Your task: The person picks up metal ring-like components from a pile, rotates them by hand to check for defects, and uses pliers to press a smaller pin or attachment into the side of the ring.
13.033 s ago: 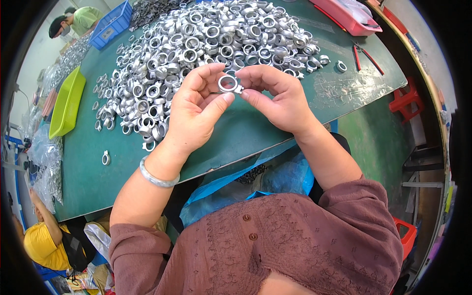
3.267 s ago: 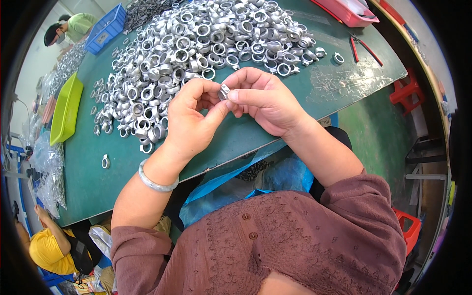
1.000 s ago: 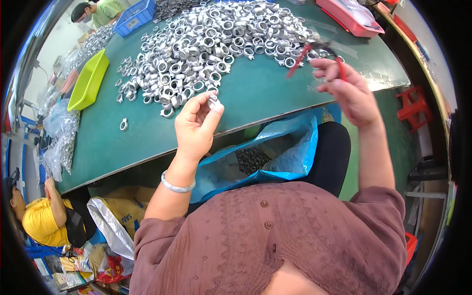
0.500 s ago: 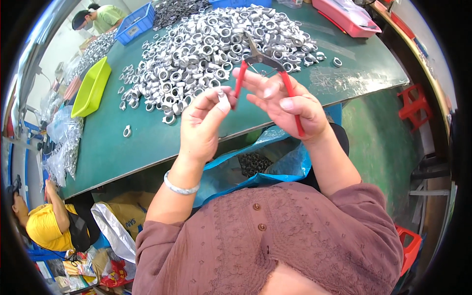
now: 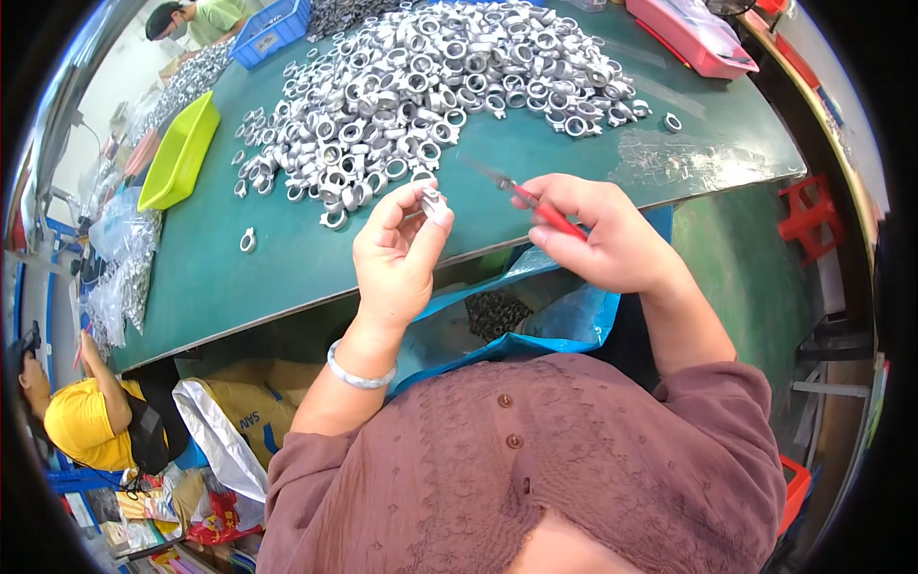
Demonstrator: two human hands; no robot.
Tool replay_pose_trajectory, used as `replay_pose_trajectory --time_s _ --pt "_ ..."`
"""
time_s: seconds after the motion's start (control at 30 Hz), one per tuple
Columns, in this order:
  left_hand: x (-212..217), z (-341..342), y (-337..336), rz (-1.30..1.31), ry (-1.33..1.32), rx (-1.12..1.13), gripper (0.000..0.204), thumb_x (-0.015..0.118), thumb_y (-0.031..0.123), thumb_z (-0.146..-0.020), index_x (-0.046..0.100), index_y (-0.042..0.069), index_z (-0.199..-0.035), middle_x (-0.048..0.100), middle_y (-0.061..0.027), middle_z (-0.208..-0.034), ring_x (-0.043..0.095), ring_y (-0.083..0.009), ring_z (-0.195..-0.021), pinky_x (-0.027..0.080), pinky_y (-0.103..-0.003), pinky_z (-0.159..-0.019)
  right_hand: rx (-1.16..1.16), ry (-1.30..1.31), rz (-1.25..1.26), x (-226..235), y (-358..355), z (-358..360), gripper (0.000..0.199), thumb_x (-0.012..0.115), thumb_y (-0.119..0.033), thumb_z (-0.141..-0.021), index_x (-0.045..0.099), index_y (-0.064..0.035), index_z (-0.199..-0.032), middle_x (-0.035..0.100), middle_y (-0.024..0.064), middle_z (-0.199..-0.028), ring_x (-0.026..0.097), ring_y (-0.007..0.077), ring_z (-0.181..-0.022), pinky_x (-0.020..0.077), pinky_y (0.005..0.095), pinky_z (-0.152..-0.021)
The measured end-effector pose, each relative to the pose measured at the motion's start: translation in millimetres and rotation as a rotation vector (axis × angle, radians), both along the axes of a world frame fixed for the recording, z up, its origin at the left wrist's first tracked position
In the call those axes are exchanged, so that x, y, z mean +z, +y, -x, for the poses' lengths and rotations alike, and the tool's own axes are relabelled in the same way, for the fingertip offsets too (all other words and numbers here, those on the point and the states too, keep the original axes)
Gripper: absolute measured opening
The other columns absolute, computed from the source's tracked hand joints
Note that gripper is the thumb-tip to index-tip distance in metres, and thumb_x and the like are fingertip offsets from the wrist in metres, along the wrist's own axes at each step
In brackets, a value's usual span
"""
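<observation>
Between the thumb and fingertips of my left hand is a small silver-grey metal ring, partly covered by the thumb. My right hand is closed around the red handles of a pair of cutting pliers. The pliers' dark jaws, smeared by motion, point up and left, apart from the ring. Beyond both hands a large heap of similar metal rings covers much of the green table. One loose ring lies left of the heap, and another on its right.
A blue plastic bag with dark small parts hangs open below the table edge. A yellow-green tray stands left, a blue crate behind, a pink bin far right. Co-workers sit at the far left and back.
The pliers have turned from upright with spread handles to pointing up-left, and my right fingers have closed round them. My left hand still holds the ring.
</observation>
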State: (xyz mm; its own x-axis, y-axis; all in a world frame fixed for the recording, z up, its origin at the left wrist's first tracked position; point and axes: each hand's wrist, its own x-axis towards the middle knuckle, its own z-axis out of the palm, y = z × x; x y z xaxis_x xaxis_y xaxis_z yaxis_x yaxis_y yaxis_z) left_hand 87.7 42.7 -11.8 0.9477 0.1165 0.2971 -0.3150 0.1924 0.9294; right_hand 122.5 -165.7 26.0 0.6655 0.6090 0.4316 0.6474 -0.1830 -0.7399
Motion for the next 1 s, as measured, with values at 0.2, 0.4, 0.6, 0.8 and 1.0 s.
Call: replay_pose_trajectory --time_s 0.2,0.4,0.6,0.8,1.0 --pt "-15 -2 10 -0.127 -0.069 0.076 0.03 0.06 -0.003 -0.08 0.053 -0.004 -0.109 0.056 -0.0029 -0.091 0.054 -0.0074 -0.079 0.045 -0.019 -0.071 -0.133 -0.388 0.368 6 0 9 0.018 0.063 -0.015 -0.072 0.05 -0.0029 -0.075 0.05 0.0105 -0.077 0.051 0.0298 -0.072 0.0436 0.0366 -0.062" --pt "-23 -5 12 -0.299 -0.181 0.149 0.033 0.061 -0.006 -0.077 0.054 -0.003 -0.109 0.055 -0.0045 -0.089 0.054 -0.0072 -0.073 0.047 -0.019 -0.064 -0.15 -0.547 0.496 12 5 9 0.018 0.064 -0.017 -0.07 0.052 -0.0048 -0.074 0.05 0.0098 -0.082 0.051 0.0266 -0.075 0.0431 0.0352 -0.064" --pt "-24 -6 11 -0.353 -0.226 0.192 0.034 0.063 -0.007 -0.073 0.057 -0.002 -0.106 0.054 -0.0069 -0.092 0.056 -0.0083 -0.071 0.049 -0.02 -0.061 -0.155 -0.587 0.531 13 4 10 0.017 0.065 -0.016 -0.069 0.052 -0.0053 -0.073 0.05 0.0098 -0.082 0.051 0.0256 -0.076 0.0422 0.0349 -0.065" --pt "-24 -6 11 -0.387 -0.249 0.208 0.034 0.064 -0.007 -0.072 0.057 -0.002 -0.105 0.055 -0.0074 -0.092 0.056 -0.0089 -0.07 0.048 -0.02 -0.061 -0.161 -0.587 0.534 12 5 10 0.016 0.065 -0.016 -0.069 0.053 -0.0053 -0.071 0.049 0.0098 -0.079 0.051 0.0255 -0.074 0.0421 0.0348 -0.064" --pt "-23 -7 10 -0.422 -0.278 0.222 0.034 0.063 -0.007 -0.072 0.058 -0.002 -0.105 0.055 -0.0081 -0.092 0.057 -0.0094 -0.071 0.048 -0.02 -0.061 -0.157 -0.577 0.542 10 5 10 0.016 0.065 -0.016 -0.069 0.052 -0.0056 -0.071 0.049 0.0095 -0.078 0.051 0.0251 -0.073 0.0424 0.0345 -0.062"
